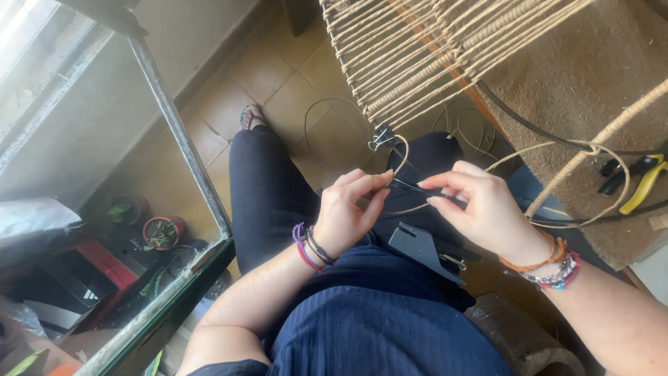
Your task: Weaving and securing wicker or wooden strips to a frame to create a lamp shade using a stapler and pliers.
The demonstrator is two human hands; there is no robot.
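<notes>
My left hand (pixel 350 210) pinches one end of a thin dark wire (pixel 412 186) above my lap. My right hand (pixel 480 205) grips the same wire a little further right, its fingers closed on it. A tan cord (pixel 402 154) loops between the hands and runs up to a frame woven with tan cord (pixel 424 49) at the top. A black binder clip (pixel 380 137) clamps the cord at the frame's lower edge. A grey angled metal piece (pixel 421 248) lies on my right thigh, just below the hands.
A glass tank (pixel 139 174) with a metal rim stands at the left, potted plants (pixel 162 232) seen through it. Yellow-handled pliers (pixel 643 182) lie on a brown mat (pixel 591 83) at the right. More cord (pixel 327 132) loops on the tiled floor.
</notes>
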